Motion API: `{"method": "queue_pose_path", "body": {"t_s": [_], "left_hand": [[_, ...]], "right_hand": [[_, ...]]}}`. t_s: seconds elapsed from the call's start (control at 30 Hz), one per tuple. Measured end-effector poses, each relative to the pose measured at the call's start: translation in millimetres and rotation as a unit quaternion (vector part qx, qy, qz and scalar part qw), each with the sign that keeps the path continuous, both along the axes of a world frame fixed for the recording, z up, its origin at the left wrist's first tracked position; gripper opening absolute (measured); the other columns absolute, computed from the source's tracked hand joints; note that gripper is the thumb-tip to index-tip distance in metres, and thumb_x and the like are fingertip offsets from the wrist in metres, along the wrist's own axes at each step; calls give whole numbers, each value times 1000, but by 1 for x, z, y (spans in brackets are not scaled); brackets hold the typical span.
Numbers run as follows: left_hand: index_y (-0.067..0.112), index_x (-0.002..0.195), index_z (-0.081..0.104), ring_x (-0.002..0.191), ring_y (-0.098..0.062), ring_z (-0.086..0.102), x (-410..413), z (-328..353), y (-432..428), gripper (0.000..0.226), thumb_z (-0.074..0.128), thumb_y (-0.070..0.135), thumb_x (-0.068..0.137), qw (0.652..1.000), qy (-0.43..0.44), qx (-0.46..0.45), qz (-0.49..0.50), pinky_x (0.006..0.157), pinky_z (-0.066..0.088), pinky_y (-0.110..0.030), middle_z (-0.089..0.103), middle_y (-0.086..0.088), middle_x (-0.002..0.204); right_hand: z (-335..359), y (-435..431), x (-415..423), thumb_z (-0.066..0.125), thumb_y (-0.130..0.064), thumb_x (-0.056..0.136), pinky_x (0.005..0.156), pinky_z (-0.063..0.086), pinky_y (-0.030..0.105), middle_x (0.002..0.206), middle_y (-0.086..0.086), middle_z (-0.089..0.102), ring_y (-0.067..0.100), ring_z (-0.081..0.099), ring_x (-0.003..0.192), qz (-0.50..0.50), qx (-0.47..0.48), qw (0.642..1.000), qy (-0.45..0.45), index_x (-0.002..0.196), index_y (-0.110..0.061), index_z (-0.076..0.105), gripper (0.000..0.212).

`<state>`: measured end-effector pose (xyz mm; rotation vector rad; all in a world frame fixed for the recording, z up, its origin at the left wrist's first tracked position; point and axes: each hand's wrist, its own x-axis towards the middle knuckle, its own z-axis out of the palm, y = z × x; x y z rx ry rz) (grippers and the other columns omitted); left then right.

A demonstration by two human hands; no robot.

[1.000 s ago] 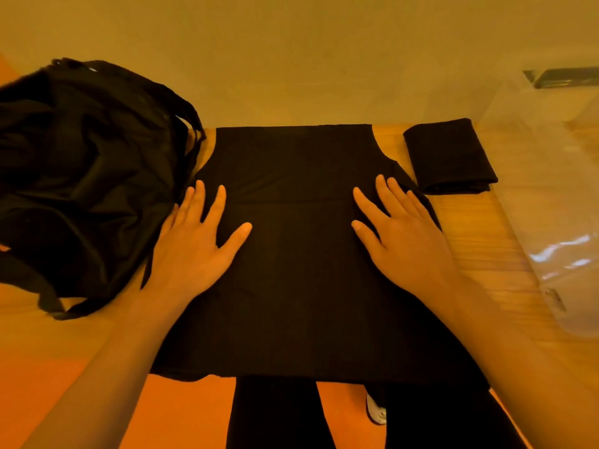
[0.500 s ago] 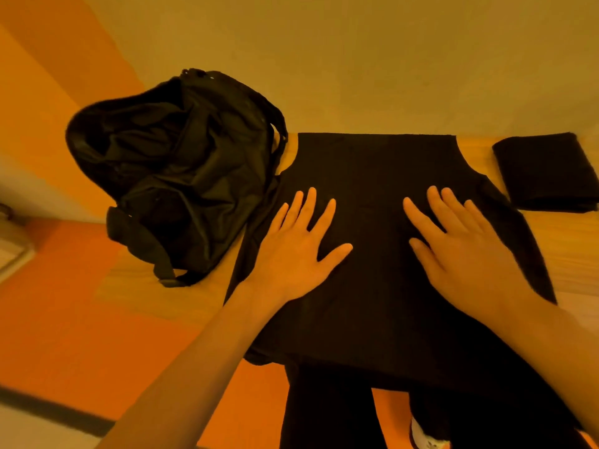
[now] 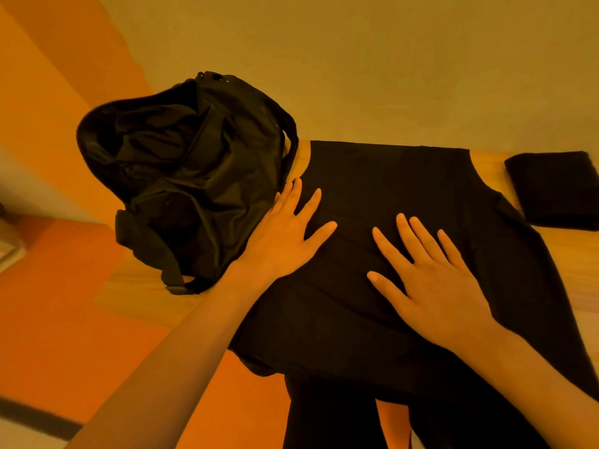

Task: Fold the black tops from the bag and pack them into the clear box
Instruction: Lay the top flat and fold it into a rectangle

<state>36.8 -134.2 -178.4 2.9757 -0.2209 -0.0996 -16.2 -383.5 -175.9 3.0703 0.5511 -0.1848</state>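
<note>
Black top flat on counter, long axis running away from person. Left grip released, flat at top's left edge beside bag; right grip flat mid-cloth. Left edge likely folds first.

Left hand and right hand lie flat, fingers spread.

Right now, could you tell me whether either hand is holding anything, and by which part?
Nothing is held: the left hand and the right hand lie flat, palms down, on the middle of the spread-out black fabric top.
</note>
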Motion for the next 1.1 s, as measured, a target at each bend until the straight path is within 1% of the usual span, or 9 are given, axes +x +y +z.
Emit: {"method": "queue_pose_path", "body": {"t_s": [0.17,0.3,0.43,0.57,0.73,0.8,0.9,1.0,1.1], "left_hand": [[28,163,6,155,-18,-15,10,0,8,77,23,68,99,1000,-6,-7,-19,123,-7,-33,-10,-8,170],[29,163,5,155,-16,-17,11,2,11,79,22,70,98,1000,1,2,-19,121,-10,-30,-11,-6,170],[28,163,5,156,-22,-12,4,8,-4,84,10,76,94,997,-41,47,-38,126,-5,-37,-7,-10,170],[28,163,3,156,-24,-10,-8,12,-28,80,2,73,97,988,-81,98,-92,127,-4,-40,-7,-11,170],[20,161,24,157,-34,5,-5,22,-4,81,13,71,99,963,-181,197,-42,125,6,-55,13,-19,168],[17,160,25,156,-38,6,5,34,13,82,15,70,99,946,-182,265,-30,124,4,-58,17,-19,167],[18,157,35,155,-38,12,21,47,28,86,3,72,98,928,-158,336,-9,123,-1,-59,26,-15,165],[20,147,52,152,-39,22,29,42,33,95,-6,73,96,932,-140,336,1,123,1,-60,28,-11,165],[20,150,49,151,-40,23,35,31,34,99,-10,75,93,941,-128,313,27,123,8,-56,25,-9,167]], "right_hand": [[1,-1,-2,-8,-74,93,126,6,48,168,3,-7,21,-10,155,3,13,1000,-1,157,-42,-7,72],[2,-1,-3,-10,-74,92,126,6,48,168,3,-7,22,-9,155,2,12,1000,-2,157,-42,-6,73],[1,0,-1,-9,-74,92,126,6,48,168,3,-7,21,-9,155,2,12,1000,-3,157,-42,-7,73],[-1,-1,-3,-10,-74,92,126,3,47,168,2,-11,21,-12,154,2,5,1000,-4,156,-43,-11,72],[0,-2,-3,-11,-74,92,126,4,48,168,2,-11,21,-13,154,1,7,1000,-5,156,-43,-11,72],[0,-1,-3,-12,-75,91,126,6,48,168,2,-9,21,-12,154,2,11,1000,-6,157,-43,-9,73],[1,-1,-2,-13,-75,91,126,6,48,168,2,-9,21,-12,154,4,11,1000,-4,157,-43,-8,74],[0,-2,-2,-13,-75,91,126,6,48,168,2,-8,20,-11,154,3,14,1000,-4,157,-43,-7,74],[0,-2,-1,-10,-75,92,126,8,49,168,2,-4,21,-7,155,-2,16,1000,0,158,-42,-3,74]]}}
